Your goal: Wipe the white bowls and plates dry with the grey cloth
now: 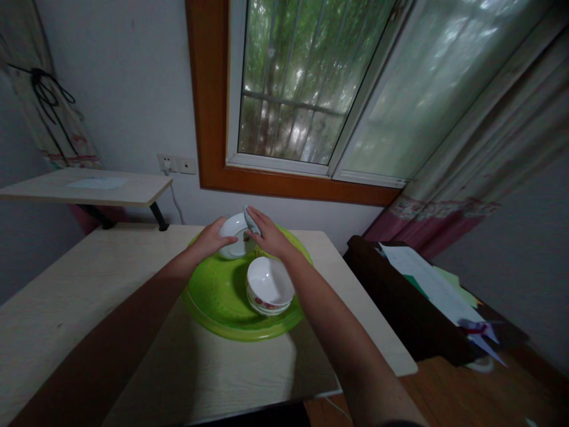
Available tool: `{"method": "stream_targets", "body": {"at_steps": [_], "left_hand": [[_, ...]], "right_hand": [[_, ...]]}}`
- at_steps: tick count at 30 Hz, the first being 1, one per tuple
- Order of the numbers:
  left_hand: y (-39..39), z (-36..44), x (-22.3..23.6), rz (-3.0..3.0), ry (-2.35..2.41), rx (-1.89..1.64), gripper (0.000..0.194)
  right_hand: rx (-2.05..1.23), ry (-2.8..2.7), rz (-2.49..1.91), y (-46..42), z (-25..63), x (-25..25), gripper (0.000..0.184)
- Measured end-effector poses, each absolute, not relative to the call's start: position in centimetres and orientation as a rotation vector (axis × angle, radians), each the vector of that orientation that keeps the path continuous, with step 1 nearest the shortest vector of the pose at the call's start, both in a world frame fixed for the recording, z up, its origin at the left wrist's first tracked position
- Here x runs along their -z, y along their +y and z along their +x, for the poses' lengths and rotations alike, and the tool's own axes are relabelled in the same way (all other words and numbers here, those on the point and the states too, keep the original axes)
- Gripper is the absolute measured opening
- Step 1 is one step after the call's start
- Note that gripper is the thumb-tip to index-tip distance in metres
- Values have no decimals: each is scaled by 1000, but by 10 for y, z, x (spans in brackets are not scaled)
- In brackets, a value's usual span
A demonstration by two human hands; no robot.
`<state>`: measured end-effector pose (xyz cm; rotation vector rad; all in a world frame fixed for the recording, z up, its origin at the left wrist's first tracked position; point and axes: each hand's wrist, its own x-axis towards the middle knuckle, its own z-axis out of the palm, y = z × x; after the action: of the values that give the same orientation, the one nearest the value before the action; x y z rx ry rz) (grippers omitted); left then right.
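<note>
Over the far part of a green plastic basin [217, 302], my left hand [212, 238] grips the left edge of a white plate [234, 230], its thumb on the near face. The plate is tilted toward me and has a small printed motif. My right hand [268, 232] is closed on a grey-green cloth [251, 220], which is pressed at the plate's right edge. White bowls [270, 283] with a red floral pattern sit stacked inside the basin, below my right wrist. Part of the basin behind the hands is hidden.
The basin stands on a pale wooden desk [231, 373]. A raised shelf [133, 193] with a paper sheet is at the left. Behind are a wall socket [175, 164] and a window [293, 89]. Papers [427, 284] lie on a dark piece of furniture at the right.
</note>
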<state>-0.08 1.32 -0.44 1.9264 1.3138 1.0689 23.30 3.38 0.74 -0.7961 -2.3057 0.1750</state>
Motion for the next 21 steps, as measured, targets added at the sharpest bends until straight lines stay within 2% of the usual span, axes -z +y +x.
{"method": "stream_targets", "body": {"at_steps": [2,10,14,18,21], "left_hand": [[16,-1,6,1924,1322,-1078,50],[23,-3,11,1876,1305,-1144,46],[22,-6,8,1797,1289,-1197,52],[20,-7,6,1786,1317,-1219,55],[20,-7,7,1818,1337,-1199,52]], "right_hand": [[-110,-2391,-733,27,228,-11,64],[-21,-2547,-608,14,214,-20,76],[-131,-2347,-787,30,223,-8,75],[-344,-2148,-1127,48,236,9,67],[-445,-2148,-1205,54,242,17,60]]}}
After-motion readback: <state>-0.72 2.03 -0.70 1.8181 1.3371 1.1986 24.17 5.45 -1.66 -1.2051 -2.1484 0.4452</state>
